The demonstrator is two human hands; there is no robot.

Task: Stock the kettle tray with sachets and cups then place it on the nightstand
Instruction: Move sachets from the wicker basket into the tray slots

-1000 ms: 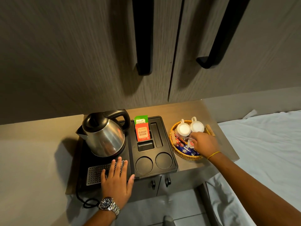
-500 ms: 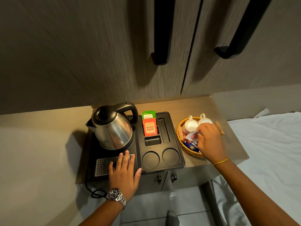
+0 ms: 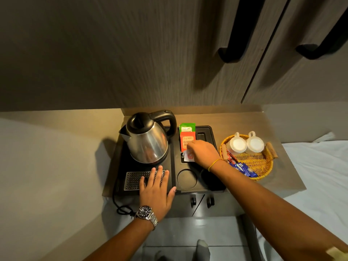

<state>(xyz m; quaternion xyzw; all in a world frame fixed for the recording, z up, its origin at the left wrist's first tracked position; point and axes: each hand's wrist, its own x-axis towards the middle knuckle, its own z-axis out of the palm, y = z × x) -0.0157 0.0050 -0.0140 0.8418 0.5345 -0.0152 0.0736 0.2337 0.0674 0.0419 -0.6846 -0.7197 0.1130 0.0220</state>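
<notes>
The black kettle tray [image 3: 174, 166] sits on the wooden surface [image 3: 278, 178] of the nightstand, below dark cabinet doors with long black handles [image 3: 237, 34]. On the tray's left half stands a steel kettle [image 3: 147, 141] with a black lid and handle, and in front of it lies a perforated metal drip grille [image 3: 134, 179]. The left hand [image 3: 157, 191] lies flat with fingers spread, palm down across the grille's right end and the tray's front edge; a metal watch [image 3: 146, 213] is on that wrist.

The right hand [image 3: 202, 152] reaches over the tray's right half and pinches a small white-and-red sachet [image 3: 188, 156] between thumb and fingertips, just over the small square compartment. Behind it, upright in the rear slot, stand a red tea sachet [image 3: 185, 141] printed "CLASSIC" and a green sachet [image 3: 186, 127] behind that. A thin yellow band circles the right wrist. One round cup recess [image 3: 186, 178] is in plain sight at the tray's front — the other is mostly hidden under the forearm.

To the right of the tray, apart from it, a woven basket [image 3: 263, 166] holds two white cups [image 3: 244, 144] side by side at its rear, plus red and blue sachets [image 3: 243, 168] along its near-left rim. White bedding [image 3: 320, 176] lies at the far right, and a black cord [image 3: 120, 208] trails off the front-left of the surface.
</notes>
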